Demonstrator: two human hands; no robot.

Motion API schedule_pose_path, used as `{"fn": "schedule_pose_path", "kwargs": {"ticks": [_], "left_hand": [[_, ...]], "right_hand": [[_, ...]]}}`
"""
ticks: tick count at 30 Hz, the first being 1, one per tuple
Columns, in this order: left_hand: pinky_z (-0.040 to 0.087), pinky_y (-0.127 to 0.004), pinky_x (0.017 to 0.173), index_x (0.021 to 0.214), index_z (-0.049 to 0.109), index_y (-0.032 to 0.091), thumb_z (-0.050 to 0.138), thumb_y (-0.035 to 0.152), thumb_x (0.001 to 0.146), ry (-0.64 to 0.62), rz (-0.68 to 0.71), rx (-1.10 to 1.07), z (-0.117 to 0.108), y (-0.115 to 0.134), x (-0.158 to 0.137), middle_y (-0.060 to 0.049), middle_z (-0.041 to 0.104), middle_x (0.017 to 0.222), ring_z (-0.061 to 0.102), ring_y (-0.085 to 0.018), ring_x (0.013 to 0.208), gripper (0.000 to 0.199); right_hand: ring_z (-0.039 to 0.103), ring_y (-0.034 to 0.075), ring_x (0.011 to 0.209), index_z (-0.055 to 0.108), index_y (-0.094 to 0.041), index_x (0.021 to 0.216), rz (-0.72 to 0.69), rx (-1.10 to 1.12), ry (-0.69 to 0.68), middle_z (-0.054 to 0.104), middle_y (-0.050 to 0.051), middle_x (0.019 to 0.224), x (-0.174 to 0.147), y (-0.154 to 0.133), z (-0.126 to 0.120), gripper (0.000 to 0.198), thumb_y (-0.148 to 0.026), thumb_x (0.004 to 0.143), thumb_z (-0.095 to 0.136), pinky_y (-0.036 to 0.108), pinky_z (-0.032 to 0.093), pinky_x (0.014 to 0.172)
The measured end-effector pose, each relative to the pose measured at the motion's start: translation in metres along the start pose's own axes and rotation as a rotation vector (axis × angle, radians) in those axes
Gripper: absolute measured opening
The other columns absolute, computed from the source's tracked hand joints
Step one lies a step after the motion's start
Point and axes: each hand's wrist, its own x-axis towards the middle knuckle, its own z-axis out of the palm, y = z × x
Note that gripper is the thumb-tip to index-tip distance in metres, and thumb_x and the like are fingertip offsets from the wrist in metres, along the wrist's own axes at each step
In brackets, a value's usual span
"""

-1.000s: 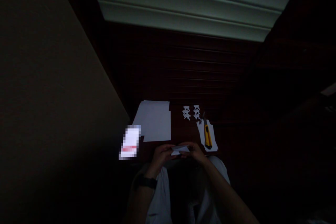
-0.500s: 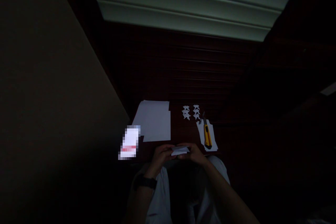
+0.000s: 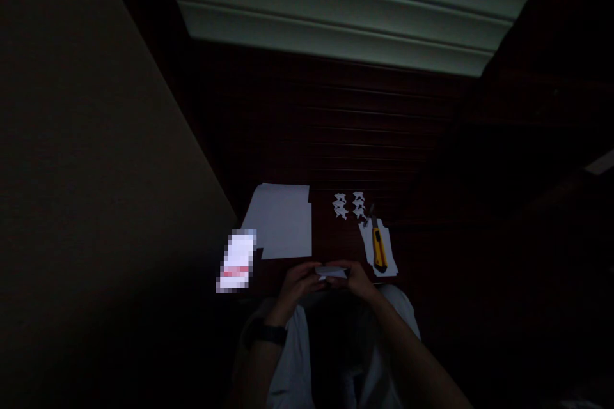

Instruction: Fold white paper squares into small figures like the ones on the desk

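Holding a folded paper (image 3: 330, 272) with 2 hands at the near edge

The left hand (image 3: 300, 279) and the right hand (image 3: 357, 279) meet at the near edge of a dark surface (image 3: 329, 239), with the small white folded paper between them, above the person's lap. The left hand's grip is pinching the paper's left end; the right hand's grip is pinching its right end, fingers bent around it. The exact fold is too dim to make out.

Beyond the left hand lie large white sheets (image 3: 285, 223), overlapping with uneven edges. At their near left corner is a bright pixelated item (image 3: 237, 260) with a red stripe; what it is cannot be told.

Farther off, to the right of the sheets, 6 small white paper figures (image 3: 340, 204) stand in 2 columns of 3. Just beside the right hand, a yellow cutter (image 3: 379, 249) lies on a stack of small white papers (image 3: 391, 261), its blade end pointing away from the person.

A dark band (image 3: 266, 333) circles the left wrist. Pale trousers (image 3: 297, 345) show below the forearms, and a pale slatted panel (image 3: 336, 19) spans the far side.
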Motion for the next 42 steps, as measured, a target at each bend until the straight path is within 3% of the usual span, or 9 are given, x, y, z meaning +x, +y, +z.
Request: {"fn": "schedule_pose_path", "kwargs": {"ticks": [3,11,20,26,42], "left_hand": [[0.053,-0.042,0.079,0.104,0.062,0.012,0.077,0.027,0.062,-0.014,0.002,0.006,0.001,0.000,-0.001,-0.013,0.070,0.095,0.067,-0.027,0.086,0.047],[0.054,-0.039,0.076,0.100,0.062,0.010,0.081,0.028,0.057,-0.015,0.007,0.061,0.003,0.000,0.001,-0.014,0.071,0.092,0.068,-0.027,0.082,0.051],[0.053,-0.035,0.076,0.087,0.069,0.012,0.080,0.027,0.056,0.038,0.073,0.153,0.000,-0.001,0.003,-0.013,0.070,0.100,0.066,-0.026,0.087,0.037],[0.050,-0.033,0.078,0.087,0.071,0.012,0.078,0.024,0.058,0.031,0.114,0.222,-0.002,-0.001,0.005,-0.011,0.072,0.092,0.066,-0.026,0.086,0.032],[0.051,-0.032,0.075,0.085,0.069,0.011,0.079,0.032,0.056,0.092,0.114,0.231,-0.005,-0.009,0.011,-0.013,0.073,0.090,0.067,-0.027,0.085,0.037]], "right_hand": [[0.062,0.018,0.071,0.067,-0.015,0.102,0.015,0.028,0.028,0.069,0.006,0.089,0.001,0.002,0.001,0.053,-0.037,0.056,0.079,0.030,0.051,0.063],[0.060,0.015,0.060,0.068,-0.015,0.103,0.034,0.070,0.050,0.069,0.006,0.081,0.002,0.003,0.000,0.051,-0.044,0.062,0.074,0.028,0.049,0.059],[0.059,0.014,0.057,0.069,-0.016,0.099,0.042,0.073,0.041,0.068,0.003,0.073,0.001,0.002,0.000,0.042,-0.039,0.064,0.073,0.026,0.047,0.057],[0.059,0.014,0.057,0.070,-0.016,0.097,0.050,0.059,0.047,0.068,0.003,0.072,0.002,0.002,0.000,0.042,-0.040,0.063,0.074,0.027,0.048,0.056],[0.062,0.017,0.065,0.069,-0.013,0.095,-0.009,0.040,0.125,0.068,0.006,0.077,0.002,0.007,0.002,0.049,-0.053,0.066,0.068,0.026,0.049,0.056]]}}
